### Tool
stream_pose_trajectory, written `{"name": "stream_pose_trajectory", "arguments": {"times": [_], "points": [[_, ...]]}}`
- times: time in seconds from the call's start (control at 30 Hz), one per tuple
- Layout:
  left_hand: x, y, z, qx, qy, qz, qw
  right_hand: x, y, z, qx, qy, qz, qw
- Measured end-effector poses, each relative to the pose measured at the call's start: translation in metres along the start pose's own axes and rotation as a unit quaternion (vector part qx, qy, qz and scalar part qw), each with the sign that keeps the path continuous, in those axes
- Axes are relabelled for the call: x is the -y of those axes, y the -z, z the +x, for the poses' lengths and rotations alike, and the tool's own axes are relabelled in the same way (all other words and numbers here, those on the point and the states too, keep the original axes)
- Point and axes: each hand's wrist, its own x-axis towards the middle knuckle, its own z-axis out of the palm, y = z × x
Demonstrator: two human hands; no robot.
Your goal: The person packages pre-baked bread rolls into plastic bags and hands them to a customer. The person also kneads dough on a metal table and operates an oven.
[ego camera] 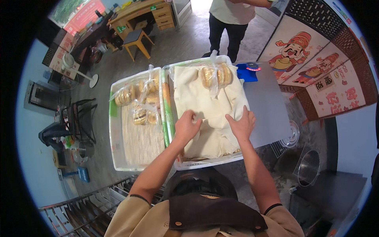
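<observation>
A cream cloth lies wrinkled over most of the right-hand white plastic crate. Over its left part is my left hand, fingers curled down and thumb apart; whether it pinches the fabric is hidden. My right hand rests at the cloth's right edge by the crate rim, thumb and fingers spread. On the cloth's far end sits a tied clear plastic bag of round flat baked goods. Along the near edge, a little of what lies under the cloth shows.
To the left, a second white crate holds pale dried noodles and several bags of round baked goods. A blue plastic object lies on the grey tabletop. Beyond stand a person and a folding screen.
</observation>
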Motion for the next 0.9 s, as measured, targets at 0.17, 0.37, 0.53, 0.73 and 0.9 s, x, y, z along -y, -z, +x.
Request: {"name": "stream_pose_trajectory", "arguments": {"times": [0.17,0.37,0.53,0.73,0.9], "points": [[-0.014,-0.039,0.141,-0.068,0.12,-0.077,0.987,0.003,-0.033,0.046,-0.029,-0.141,0.038,0.989],[-0.023,-0.075,0.213,-0.009,0.116,-0.222,0.968,-0.009,-0.019,0.077,-0.003,-0.11,0.111,0.988],[-0.034,-0.075,0.22,-0.012,0.173,-0.167,0.971,0.018,0.015,0.04,-0.077,-0.023,0.23,0.97],[-0.036,-0.044,0.267,0.144,0.338,-0.243,0.898,0.079,0.035,0.002,-0.021,0.048,0.314,0.948],[-0.041,-0.037,0.296,0.167,0.338,-0.224,0.899,0.112,0.018,-0.033,0.073,0.125,0.327,0.934]]}}
